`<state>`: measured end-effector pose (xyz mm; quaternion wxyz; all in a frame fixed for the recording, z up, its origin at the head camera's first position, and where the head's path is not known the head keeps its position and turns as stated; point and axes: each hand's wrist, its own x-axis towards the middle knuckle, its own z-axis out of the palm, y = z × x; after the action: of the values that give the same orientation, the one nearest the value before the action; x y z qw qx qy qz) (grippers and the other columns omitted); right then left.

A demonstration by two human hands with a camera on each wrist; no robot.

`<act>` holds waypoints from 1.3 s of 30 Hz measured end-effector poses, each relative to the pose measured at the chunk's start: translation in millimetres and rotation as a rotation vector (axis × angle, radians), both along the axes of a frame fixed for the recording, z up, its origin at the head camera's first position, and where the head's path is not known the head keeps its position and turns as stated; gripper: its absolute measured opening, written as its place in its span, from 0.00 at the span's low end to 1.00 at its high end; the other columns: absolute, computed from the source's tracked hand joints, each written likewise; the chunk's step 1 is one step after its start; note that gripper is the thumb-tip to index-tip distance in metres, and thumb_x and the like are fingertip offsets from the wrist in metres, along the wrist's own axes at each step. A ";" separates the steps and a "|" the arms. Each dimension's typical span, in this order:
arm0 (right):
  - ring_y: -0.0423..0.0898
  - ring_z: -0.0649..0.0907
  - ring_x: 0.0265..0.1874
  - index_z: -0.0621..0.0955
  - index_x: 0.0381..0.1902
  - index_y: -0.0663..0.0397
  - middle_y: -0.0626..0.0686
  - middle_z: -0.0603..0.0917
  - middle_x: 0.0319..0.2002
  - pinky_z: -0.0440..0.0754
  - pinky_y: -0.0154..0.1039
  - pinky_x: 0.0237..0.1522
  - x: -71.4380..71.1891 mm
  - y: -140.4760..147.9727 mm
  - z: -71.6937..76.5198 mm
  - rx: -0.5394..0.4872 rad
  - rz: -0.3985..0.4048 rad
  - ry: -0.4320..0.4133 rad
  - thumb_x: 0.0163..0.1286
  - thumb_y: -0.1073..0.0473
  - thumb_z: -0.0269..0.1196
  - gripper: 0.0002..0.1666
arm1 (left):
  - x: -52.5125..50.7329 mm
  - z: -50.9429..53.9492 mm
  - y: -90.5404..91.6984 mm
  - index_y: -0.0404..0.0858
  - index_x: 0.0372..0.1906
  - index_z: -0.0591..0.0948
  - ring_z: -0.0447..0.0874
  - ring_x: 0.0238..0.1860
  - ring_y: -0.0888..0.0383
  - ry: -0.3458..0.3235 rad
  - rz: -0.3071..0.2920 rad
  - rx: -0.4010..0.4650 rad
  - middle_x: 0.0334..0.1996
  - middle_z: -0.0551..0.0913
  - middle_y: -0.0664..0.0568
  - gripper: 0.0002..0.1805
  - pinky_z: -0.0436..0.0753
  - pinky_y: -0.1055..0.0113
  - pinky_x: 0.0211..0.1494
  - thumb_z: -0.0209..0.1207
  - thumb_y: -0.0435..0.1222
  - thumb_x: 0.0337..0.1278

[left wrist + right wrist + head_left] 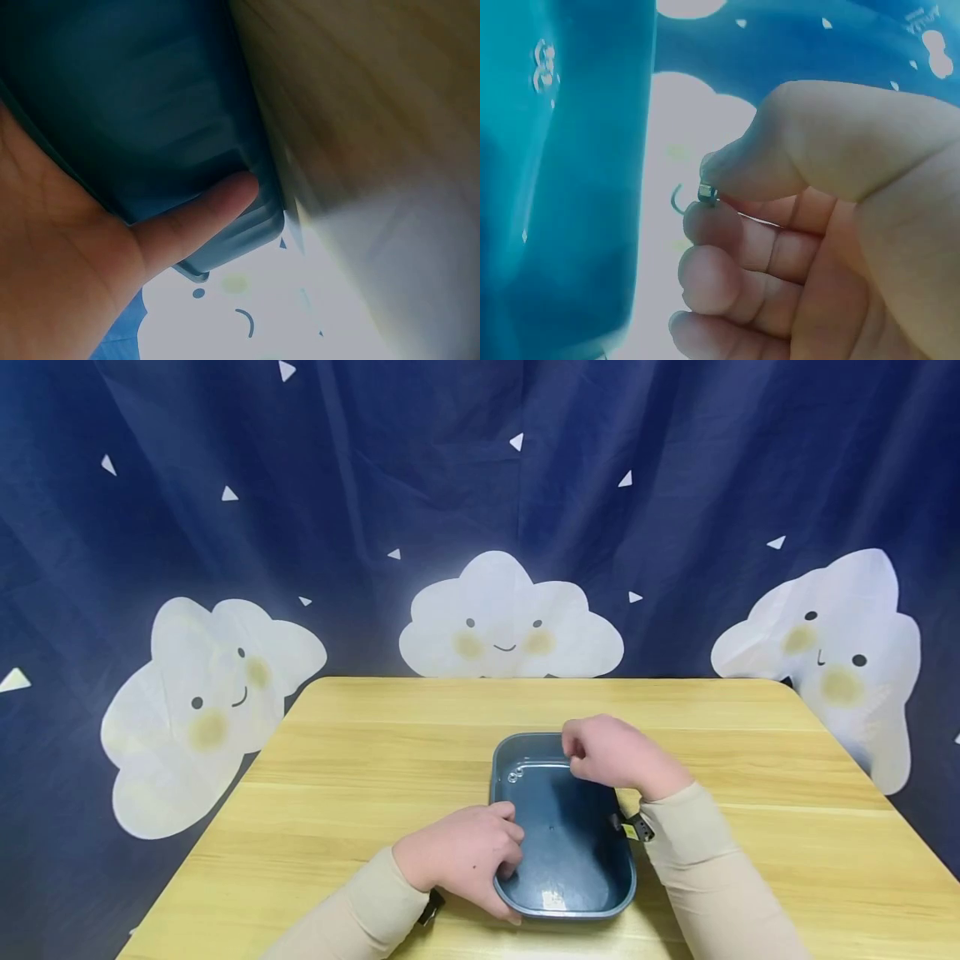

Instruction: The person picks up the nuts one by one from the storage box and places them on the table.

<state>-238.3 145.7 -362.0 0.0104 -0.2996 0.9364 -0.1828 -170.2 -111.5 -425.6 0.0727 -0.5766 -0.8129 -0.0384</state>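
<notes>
A dark teal rectangular plastic box [558,852] with rounded corners sits on the table near its front edge. My left hand [468,852] grips its left wall by the front corner. In the left wrist view the thumb [199,221] lies along the box's outer side. Over the far right part of the box is my right hand [611,752], pinching a small shiny metal piece [707,192] between thumb and index finger; its exact kind is too small to tell. Small shiny ring-shaped pieces [514,775] lie in the box's far left corner.
Light wooden table [360,760] surrounds the box. Behind it hangs a dark blue curtain [420,443] printed with white smiling clouds and small triangles. A dark wrist device [641,828] with a yellow-green tag shows at my right wrist.
</notes>
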 end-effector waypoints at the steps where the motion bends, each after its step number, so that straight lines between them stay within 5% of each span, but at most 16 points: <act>1: 0.42 0.73 0.24 0.77 0.29 0.47 0.43 0.75 0.23 0.73 0.40 0.32 -1.1 3.2 1.1 -0.005 -0.010 -0.001 0.56 0.66 0.64 0.08 | 0.0 -0.1 -0.1 0.56 0.12 0.69 0.58 0.30 0.65 0.000 0.001 -0.001 0.20 0.61 0.72 0.28 0.60 0.78 0.34 0.72 0.68 0.32; 11: 0.42 0.74 0.22 0.79 0.32 0.51 0.44 0.76 0.23 0.73 0.42 0.32 -13.8 35.0 0.0 -0.022 -0.080 -0.007 0.59 0.64 0.60 0.03 | 0.5 1.6 -0.2 0.56 0.12 0.69 0.57 0.29 0.66 0.005 -0.003 -0.009 0.20 0.60 0.72 0.28 0.59 0.78 0.34 0.71 0.68 0.33; 39: 0.45 0.75 0.26 0.80 0.31 0.53 0.46 0.78 0.26 0.73 0.44 0.33 -41.5 68.2 -55.0 0.043 -0.184 -0.169 0.59 0.66 0.62 0.03 | 0.1 -0.3 0.6 0.57 0.12 0.70 0.57 0.29 0.65 0.011 0.004 -0.012 0.20 0.61 0.73 0.28 0.59 0.78 0.34 0.71 0.68 0.33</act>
<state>-279.7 213.9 -417.0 0.0788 -0.1958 0.9593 -0.1876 -170.1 -110.8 -425.9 0.0739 -0.5758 -0.8137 -0.0302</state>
